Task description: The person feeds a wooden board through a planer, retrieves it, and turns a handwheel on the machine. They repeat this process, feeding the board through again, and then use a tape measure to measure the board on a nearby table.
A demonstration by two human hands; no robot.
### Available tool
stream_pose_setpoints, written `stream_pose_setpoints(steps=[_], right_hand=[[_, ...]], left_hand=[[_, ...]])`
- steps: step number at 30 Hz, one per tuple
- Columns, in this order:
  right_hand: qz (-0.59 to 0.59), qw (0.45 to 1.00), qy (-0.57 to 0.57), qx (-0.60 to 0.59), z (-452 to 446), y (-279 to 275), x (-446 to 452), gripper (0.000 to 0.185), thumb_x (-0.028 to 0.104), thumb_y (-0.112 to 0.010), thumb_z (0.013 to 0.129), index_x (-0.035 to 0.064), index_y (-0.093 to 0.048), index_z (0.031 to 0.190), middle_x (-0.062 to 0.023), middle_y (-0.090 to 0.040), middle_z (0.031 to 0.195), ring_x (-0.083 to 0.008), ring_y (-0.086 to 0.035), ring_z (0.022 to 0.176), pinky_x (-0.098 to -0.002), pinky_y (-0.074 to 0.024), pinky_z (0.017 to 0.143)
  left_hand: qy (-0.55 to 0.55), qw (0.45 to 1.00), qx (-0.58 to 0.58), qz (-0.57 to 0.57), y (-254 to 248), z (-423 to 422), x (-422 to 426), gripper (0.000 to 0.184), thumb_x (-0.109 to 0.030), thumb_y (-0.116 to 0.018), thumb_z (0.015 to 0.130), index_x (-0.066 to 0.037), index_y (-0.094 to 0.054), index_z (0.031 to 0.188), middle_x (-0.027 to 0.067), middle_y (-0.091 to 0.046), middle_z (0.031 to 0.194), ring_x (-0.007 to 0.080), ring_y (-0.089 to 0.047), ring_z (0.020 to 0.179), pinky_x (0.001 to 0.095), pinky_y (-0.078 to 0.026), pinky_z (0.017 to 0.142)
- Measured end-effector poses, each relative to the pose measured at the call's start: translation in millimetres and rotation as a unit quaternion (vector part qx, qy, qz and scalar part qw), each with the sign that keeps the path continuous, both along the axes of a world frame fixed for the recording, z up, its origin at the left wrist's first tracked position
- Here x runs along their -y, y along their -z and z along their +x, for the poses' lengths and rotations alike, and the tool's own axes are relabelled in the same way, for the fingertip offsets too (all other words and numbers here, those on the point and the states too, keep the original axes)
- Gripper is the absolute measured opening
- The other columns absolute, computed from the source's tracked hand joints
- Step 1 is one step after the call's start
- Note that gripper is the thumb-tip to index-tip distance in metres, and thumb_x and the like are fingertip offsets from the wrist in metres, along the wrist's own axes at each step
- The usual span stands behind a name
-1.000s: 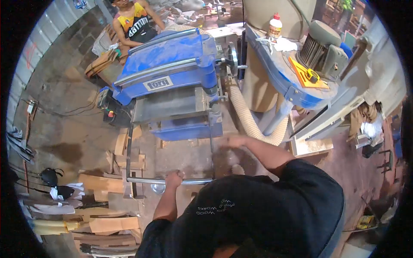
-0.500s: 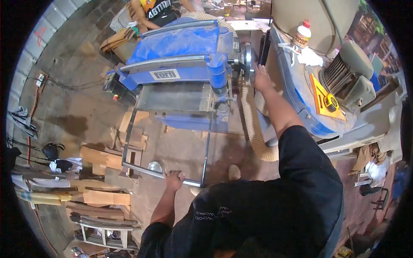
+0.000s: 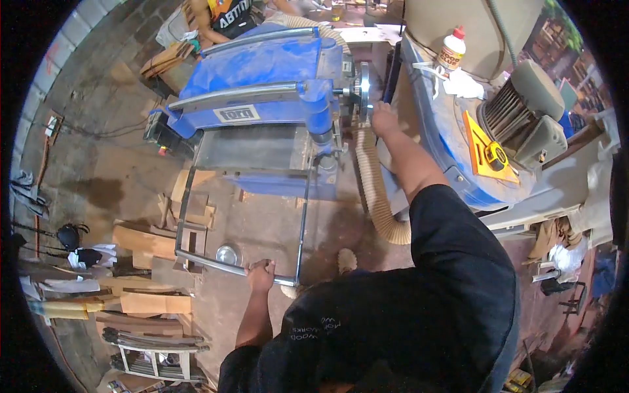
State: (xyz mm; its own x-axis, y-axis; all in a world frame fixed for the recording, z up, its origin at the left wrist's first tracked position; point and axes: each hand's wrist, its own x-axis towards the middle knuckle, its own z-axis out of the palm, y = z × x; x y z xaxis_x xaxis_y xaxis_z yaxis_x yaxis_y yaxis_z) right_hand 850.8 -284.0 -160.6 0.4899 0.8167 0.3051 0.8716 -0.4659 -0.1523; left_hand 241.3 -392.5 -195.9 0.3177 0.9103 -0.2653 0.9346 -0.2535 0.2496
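My left hand (image 3: 261, 275) is wrapped round the metal bar (image 3: 219, 263) at the near end of the machine's frame. Further up on the right, my right hand (image 3: 384, 120) is closed at the edge of the handwheel (image 3: 365, 92), its fingers curled at the small handle. The wheel sticks out from the right side of a blue machine (image 3: 252, 69) with a dusty top and two chrome rollers. Below its blue head lies a flat grey metal bed (image 3: 252, 148).
A person (image 3: 229, 16) sits behind the machine. At right, a dusty blue surface (image 3: 452, 141) holds a glue bottle (image 3: 452, 48), a yellow tape measure (image 3: 495, 156) and a motor (image 3: 524, 98). A ribbed hose (image 3: 373, 190) runs down beside the machine. Wood pieces (image 3: 154, 302) lie at lower left.
My right hand has risen from above the floor to the handwheel, and its fingers have closed there. My left hand stays on the bar. The view has shifted.
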Motion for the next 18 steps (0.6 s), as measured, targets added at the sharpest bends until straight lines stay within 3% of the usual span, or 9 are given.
stream_pose_setpoints(steps=[7,12,14,16,18], right_hand=[[-0.063,0.998,0.009,-0.005,-12.1,-17.2,8.2,0.043,0.009,-0.045,0.084,0.0014,-0.042,0.125,-0.0142,-0.044,0.128,-0.0304,-0.042,0.12,-0.0438,-0.0418,0.097],[-0.026,0.994,0.032,-0.098,-21.4,-30.0,6.5,0.049,0.003,-0.051,0.079,0.0014,-0.04,0.127,-0.016,-0.041,0.134,-0.0331,-0.038,0.125,-0.0437,-0.0401,0.099],[-0.116,0.986,0.038,-0.112,-7.1,-9.8,-4.3,0.052,0.016,-0.034,0.094,0.0058,-0.025,0.144,-0.0128,-0.02,0.152,-0.0291,-0.023,0.139,-0.0516,-0.0263,0.108],[-0.077,0.991,0.013,-0.106,-8.2,-10.2,-2.2,0.053,0.017,-0.036,0.093,0.006,-0.025,0.143,-0.0128,-0.023,0.151,-0.0293,-0.025,0.138,-0.0525,-0.0304,0.105],[0.015,0.996,0.013,-0.083,-12.8,-10.3,2.3,0.036,0.006,-0.045,0.082,-0.0013,-0.044,0.117,-0.0175,-0.046,0.123,-0.0339,-0.042,0.117,-0.0412,-0.039,0.099]], left_hand=[[0.028,0.999,0.007,0.03,15.9,-6.0,-0.8,0.031,-0.04,-0.055,0.087,-0.014,-0.069,0.098,0.0068,-0.068,0.097,0.0251,-0.059,0.102,0.0448,-0.023,0.108],[0.011,1.0,0.009,-0.013,10.3,-10.9,0.4,0.029,-0.036,-0.058,0.086,-0.014,-0.068,0.101,0.0068,-0.068,0.095,0.0245,-0.058,0.104,0.0468,-0.021,0.109],[0.008,1.0,0.002,-0.008,2.2,-7.9,3.4,0.03,-0.036,-0.058,0.086,-0.014,-0.067,0.102,0.0068,-0.068,0.096,0.0245,-0.058,0.105,0.0473,-0.021,0.109],[0.006,1.0,-0.003,-0.006,-0.8,-6.8,4.1,0.03,-0.037,-0.058,0.085,-0.014,-0.067,0.104,0.0068,-0.068,0.097,0.0244,-0.057,0.105,0.0478,-0.02,0.109],[0.011,1.0,-0.009,-0.013,0.1,-7.0,3.8,0.032,-0.037,-0.057,0.086,-0.014,-0.067,0.105,0.007,-0.068,0.099,0.0247,-0.057,0.106,0.0479,-0.02,0.11]])
